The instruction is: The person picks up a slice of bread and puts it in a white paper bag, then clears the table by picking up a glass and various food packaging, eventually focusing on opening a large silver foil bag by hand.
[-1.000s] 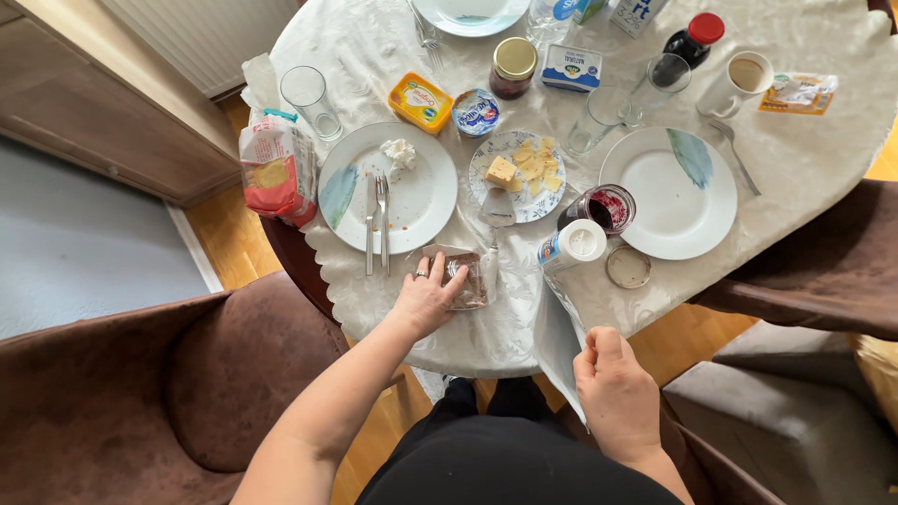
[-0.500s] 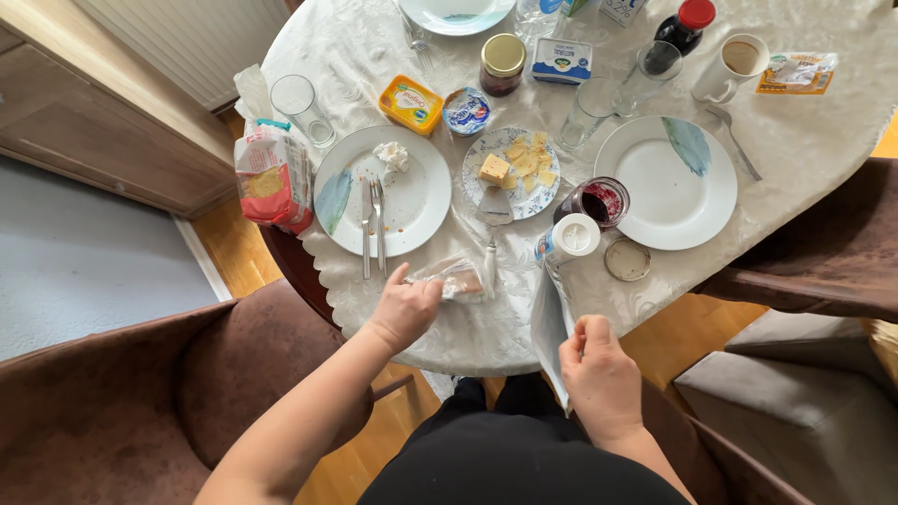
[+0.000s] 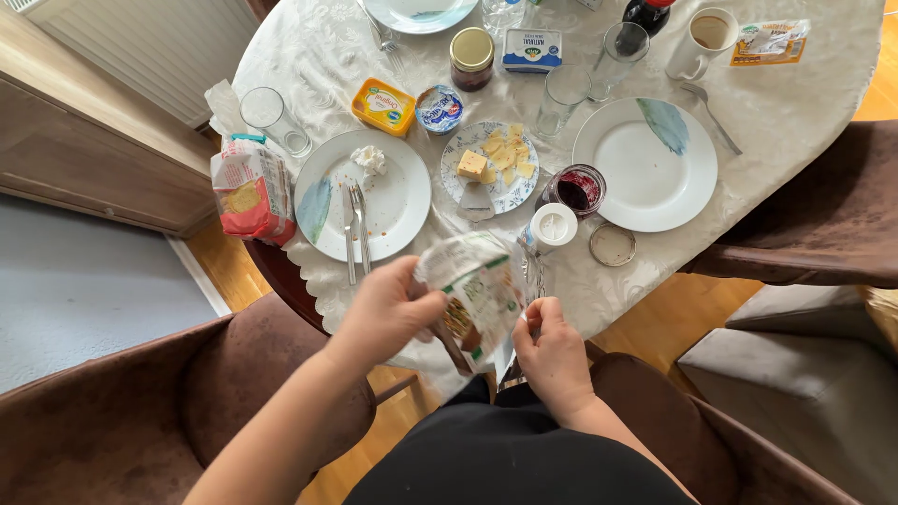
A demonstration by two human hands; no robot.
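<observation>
The left hand [image 3: 388, 313] is closed on the left side of a thin plastic food package [image 3: 475, 292], fingers curled over its edge, and lifts it clear of the near edge of the tabletop [image 3: 795, 122]; the right hand [image 3: 554, 353] sits just beside the package's lower right corner, and whether its fingers pinch the film or something behind it I cannot tell; the package looks light and limp, a crinkly film that probably folds and slides under a loose pinch, so a hold along the sealed edge or flat across its width seems safer than one by a single corner; nothing about it looks fragile, though what little remains inside could shift or drop out if it tips open side down; it is mostly clear and glossy with white and green printed panels, bent and tilted, with a small brown piece of food showing near its lower end; beyond it on the white cloth, towards the middle of the tabletop, lie a white plate with knife and fork [image 3: 363, 194], a small patterned plate of cheese [image 3: 490, 166], an open jar of red jam [image 3: 572, 191] and a white-capped bottle [image 3: 552, 227] on its side.
</observation>
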